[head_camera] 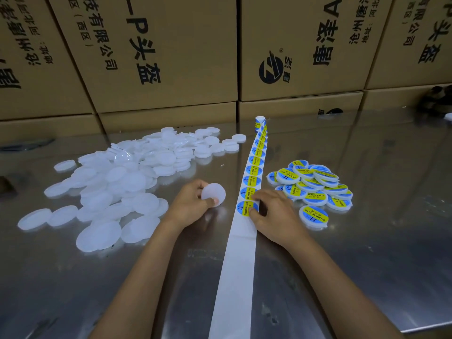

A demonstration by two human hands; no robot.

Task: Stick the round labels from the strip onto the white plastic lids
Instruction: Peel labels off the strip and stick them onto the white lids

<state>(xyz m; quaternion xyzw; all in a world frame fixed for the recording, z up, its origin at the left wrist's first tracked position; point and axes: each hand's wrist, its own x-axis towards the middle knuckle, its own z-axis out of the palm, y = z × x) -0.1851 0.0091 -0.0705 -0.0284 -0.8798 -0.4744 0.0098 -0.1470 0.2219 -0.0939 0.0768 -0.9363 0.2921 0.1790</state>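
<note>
Shiny steel table (pixel 367 241), stacked cardboard boxes (pixel 171 57) w/ black print behind, soft overhead glare

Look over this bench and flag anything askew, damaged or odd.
Nothing looks damaged. The label strip twists over itself near its far end by the boxes, so labels there face sideways. Unlabelled lids lie in a loose, overlapping heap. The left hand holds a blank lid; the right hand picks at the nearest label.
</note>
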